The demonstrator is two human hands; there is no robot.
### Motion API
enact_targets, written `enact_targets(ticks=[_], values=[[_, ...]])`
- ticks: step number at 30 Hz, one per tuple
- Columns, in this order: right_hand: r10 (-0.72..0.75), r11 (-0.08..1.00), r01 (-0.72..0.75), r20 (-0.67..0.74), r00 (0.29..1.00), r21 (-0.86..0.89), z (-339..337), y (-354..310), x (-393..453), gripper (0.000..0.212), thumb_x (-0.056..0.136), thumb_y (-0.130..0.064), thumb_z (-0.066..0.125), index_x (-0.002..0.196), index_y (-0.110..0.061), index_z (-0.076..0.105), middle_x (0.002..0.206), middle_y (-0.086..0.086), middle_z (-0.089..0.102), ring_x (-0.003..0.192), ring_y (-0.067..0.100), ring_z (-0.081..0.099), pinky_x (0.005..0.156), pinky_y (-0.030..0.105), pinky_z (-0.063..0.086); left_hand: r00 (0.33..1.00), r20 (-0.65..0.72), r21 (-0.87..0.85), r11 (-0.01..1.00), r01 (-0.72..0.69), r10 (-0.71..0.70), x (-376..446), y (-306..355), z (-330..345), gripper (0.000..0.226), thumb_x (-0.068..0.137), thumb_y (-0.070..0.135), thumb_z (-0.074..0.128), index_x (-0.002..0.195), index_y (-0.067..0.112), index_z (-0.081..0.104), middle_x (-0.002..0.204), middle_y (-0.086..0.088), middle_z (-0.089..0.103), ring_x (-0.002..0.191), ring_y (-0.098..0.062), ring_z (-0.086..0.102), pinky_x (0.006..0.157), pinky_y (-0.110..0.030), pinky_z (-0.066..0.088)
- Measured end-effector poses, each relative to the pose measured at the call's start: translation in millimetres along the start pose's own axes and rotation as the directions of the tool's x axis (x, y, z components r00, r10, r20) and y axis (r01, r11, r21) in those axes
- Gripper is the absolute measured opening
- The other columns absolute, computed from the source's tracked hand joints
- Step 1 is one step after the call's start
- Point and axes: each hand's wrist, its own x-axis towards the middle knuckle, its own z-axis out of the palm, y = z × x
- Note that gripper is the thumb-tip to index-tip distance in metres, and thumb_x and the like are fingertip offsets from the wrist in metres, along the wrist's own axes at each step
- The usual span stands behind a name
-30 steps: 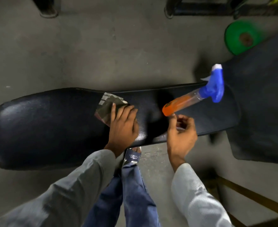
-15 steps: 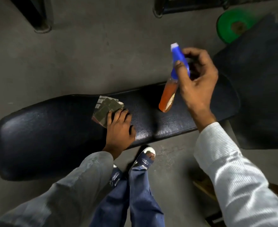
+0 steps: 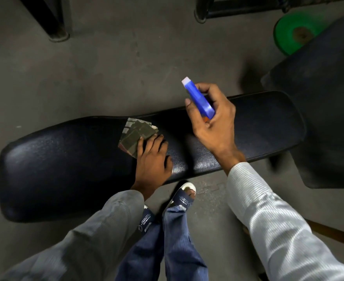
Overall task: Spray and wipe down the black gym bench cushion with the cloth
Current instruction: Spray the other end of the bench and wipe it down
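The long black bench cushion (image 3: 65, 159) runs left to right across the middle of the head view. My left hand (image 3: 153, 159) lies flat on it, fingers pressing a folded dark checked cloth (image 3: 136, 134) near the far edge. My right hand (image 3: 213, 120) hovers over the cushion's right half, wrapped around the spray bottle (image 3: 197, 98). Only its blue trigger head and white nozzle show, pointing up and left; the orange body is almost wholly hidden inside my palm.
A second dark pad (image 3: 325, 110) rises at the right, with a green weight plate (image 3: 294, 33) behind it. Black frame legs (image 3: 53, 23) stand on the concrete floor at the top. My legs and sandals (image 3: 183, 195) are below the cushion's near edge.
My right hand picked the spray bottle up off the cushion's right end, raised it, and now grips it lower and closer, hiding the orange body. The left hand stayed on the cloth.
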Motion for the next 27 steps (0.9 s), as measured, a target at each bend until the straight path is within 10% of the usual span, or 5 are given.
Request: enact_targets(ticks=[9, 18, 27], values=[[-0.200, 0.946, 0.227, 0.138, 0.970, -0.230, 8, -11, -11, 0.031, 0.107, -0.032, 0.067, 0.085, -0.013, 0.055, 0.084, -0.002, 0.049, 0.067, 0.023, 0.052, 0.059, 0.045, 0.049, 0.991, -0.133, -0.157, 0.987, -0.046, 0.025, -2, -13, -7, 0.057, 0.094, 0.024, 0.054, 0.149, 0.012, 0.056, 0.164, -0.007, 0.047, 0.150, -0.025, 0.042, 0.128, -0.053, 0.027], [0.395, 0.915, -0.384, 0.077, 0.916, -0.121, 13, 17, -83, 0.035, 0.096, -0.039, 0.067, 0.069, -0.029, 0.047, 0.068, -0.007, 0.052, 0.065, 0.022, 0.052, 0.069, 0.046, 0.050, 0.997, 0.070, 0.007, 0.999, -0.040, 0.039, -1, -42, -10, 0.074, 0.094, 0.025, 0.028, 0.166, 0.007, 0.027, 0.174, -0.011, 0.027, 0.163, -0.027, 0.022, 0.132, -0.056, 0.019], [0.603, 0.795, -0.593, 0.057, 0.796, -0.126, 39, 40, -115, 0.046, 0.088, -0.046, 0.064, 0.054, -0.025, 0.043, 0.055, -0.007, 0.044, 0.060, 0.030, 0.048, 0.069, 0.055, 0.052, 0.999, 0.045, 0.093, 0.996, 0.013, -0.018, -7, -37, 7, 0.077, 0.097, 0.024, 0.032, 0.170, 0.010, 0.009, 0.179, -0.008, 0.011, 0.166, -0.027, 0.007, 0.135, -0.049, -0.002]])
